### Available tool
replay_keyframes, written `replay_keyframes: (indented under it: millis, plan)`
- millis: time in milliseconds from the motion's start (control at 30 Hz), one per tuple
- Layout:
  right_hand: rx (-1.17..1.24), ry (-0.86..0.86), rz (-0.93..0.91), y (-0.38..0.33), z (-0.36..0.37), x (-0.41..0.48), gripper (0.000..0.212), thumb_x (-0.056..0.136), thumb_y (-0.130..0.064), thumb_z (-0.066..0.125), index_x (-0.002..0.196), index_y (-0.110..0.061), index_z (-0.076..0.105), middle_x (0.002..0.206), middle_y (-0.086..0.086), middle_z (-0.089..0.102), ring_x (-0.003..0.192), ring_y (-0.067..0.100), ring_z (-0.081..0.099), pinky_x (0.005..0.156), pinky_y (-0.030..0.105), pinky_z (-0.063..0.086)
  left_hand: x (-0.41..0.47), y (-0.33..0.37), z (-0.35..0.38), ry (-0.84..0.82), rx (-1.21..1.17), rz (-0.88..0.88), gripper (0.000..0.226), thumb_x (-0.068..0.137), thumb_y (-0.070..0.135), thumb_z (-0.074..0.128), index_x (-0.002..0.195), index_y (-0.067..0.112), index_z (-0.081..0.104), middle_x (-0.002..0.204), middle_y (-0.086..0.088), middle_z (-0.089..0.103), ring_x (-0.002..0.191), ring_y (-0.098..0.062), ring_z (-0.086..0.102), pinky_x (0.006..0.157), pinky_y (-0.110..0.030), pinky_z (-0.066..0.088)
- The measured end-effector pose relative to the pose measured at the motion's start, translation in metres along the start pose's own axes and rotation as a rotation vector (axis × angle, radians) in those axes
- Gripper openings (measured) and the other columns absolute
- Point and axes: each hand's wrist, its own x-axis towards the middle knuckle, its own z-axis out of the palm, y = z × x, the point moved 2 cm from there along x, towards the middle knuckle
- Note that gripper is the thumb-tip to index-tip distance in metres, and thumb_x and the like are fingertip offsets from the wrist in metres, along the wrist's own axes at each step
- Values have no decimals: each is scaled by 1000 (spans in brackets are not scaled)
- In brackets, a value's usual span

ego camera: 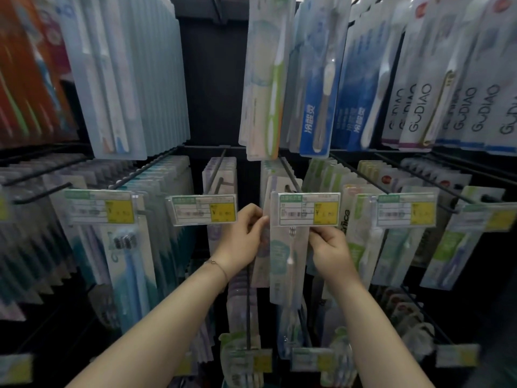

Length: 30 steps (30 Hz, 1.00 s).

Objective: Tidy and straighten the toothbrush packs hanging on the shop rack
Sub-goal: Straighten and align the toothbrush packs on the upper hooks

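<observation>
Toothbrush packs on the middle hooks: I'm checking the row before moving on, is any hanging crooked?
The front pack under the centre price tag hangs slanted against those behind it; the left hand and right hand pinch its edges.

Price tag (309, 209): print and figures blurred, unreadable; it covers the top of the toothbrush pack (288, 264) behind it. Left hand (240, 236) and right hand (330, 247), holding that pack by its edges: some fingertips hidden behind the card. Orange packs (25, 79), far left: smeared, cut by the frame edge; lower tags (249, 359): blurred, illegible.
</observation>
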Motion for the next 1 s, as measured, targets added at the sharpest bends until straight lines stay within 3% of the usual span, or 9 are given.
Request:
replay_keyframes:
  millis: [167,267,367,500,633,733,833,933,1000]
  plan:
    - [-16,44,20,-9,-1,-2,35,99,-6,51,88,-27,78,99,-8,76,103,13,68,100,44,50,1,-3,7,-3,-105,-116,19,102,22,50,106,5,58,98,-13,72,84,-26,72,77,-52,60]
    - [-21,-2,69,-13,1,-4,37,99,-13,53,84,-34,79,98,-9,76,102,14,68,101,47,49,-6,-7,9,38,-176,-201,18,102,18,50,98,1,54,93,-15,72,78,-23,71,76,-46,61]
    - [-1,-2,53,-15,2,-10,30,99,-16,54,90,-33,76,101,-15,75,104,7,67,103,42,48,-20,-9,5,138,-115,-202,18,103,20,50,87,12,54,86,-10,69,74,-18,68,72,-39,61]
    - [-98,116,-199,-17,-3,-29,26,101,-13,50,106,-31,68,105,-17,72,105,2,65,94,27,50,-47,-13,-14,288,50,-110,11,103,21,47,97,18,56,87,3,65,78,-7,63,65,-16,51]
    - [-209,329,-477,-15,-2,-58,15,98,-19,49,100,-28,61,80,-9,66,74,1,63,64,9,47,-67,-22,-21,341,106,-126,16,104,20,42,91,12,47,77,-6,59,66,-18,57,56,-31,43]
    - [-366,200,-606,-7,19,-71,15,95,-19,49,99,-19,63,78,-13,60,66,1,57,58,9,41,-77,-28,-23,371,76,-188,20,105,20,39,87,12,43,72,-6,54,61,-16,50,53,-27,38]
    - [-513,-24,-448,6,48,-69,27,97,-19,53,123,-17,61,100,-11,59,72,2,58,62,13,46,-83,-26,-26,395,57,-212,21,106,20,38,86,15,42,70,-4,53,57,-9,49,49,-22,35]
    - [-563,-163,-182,17,74,-60,46,100,-35,50,145,-26,42,130,-12,52,84,7,63,80,26,55,-86,-21,-32,426,36,-214,23,106,20,37,84,19,42,70,-1,53,52,0,48,48,-17,33]
    - [-538,-195,-67,20,86,-52,45,99,-40,49,143,-30,42,126,-7,60,94,16,66,85,34,56,-86,-18,-36,444,30,-228,21,106,20,37,86,18,44,72,-1,55,57,-5,50,52,-24,34]
